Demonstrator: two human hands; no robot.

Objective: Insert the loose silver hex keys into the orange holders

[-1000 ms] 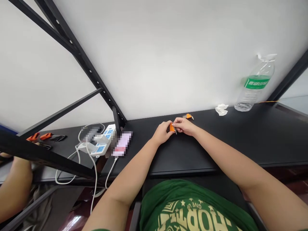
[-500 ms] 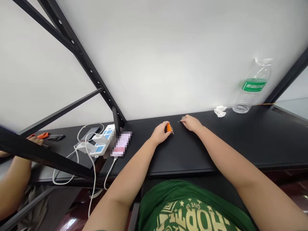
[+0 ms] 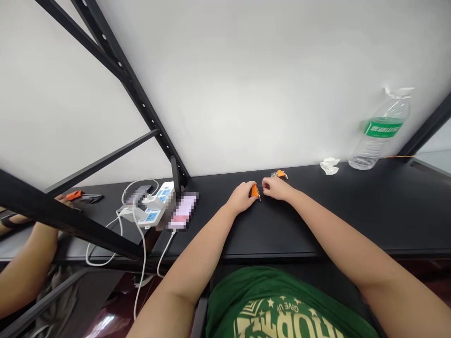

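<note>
An orange holder (image 3: 254, 191) with several small metal keys in it is gripped by my left hand (image 3: 242, 197) over the black table (image 3: 268, 230). Just to its right, my right hand (image 3: 276, 188) is closed in a pinch, its fingertips toward the holder. A thin, faint sliver shows at those fingertips, too small to make out clearly. Behind my right hand, near the wall, a second orange holder (image 3: 281, 173) with metal keys lies on the table.
At the back right stand a clear bottle (image 3: 378, 131) and crumpled tissue (image 3: 330, 165). To the left are a phone (image 3: 183, 210), a power strip (image 3: 155, 211) with white cables, and a black metal frame (image 3: 141, 103). Another person's arm (image 3: 38, 253) is at far left.
My right hand has moved toward me and nearer to my left hand, uncovering the second orange holder behind it. The camera view has shifted slightly.
</note>
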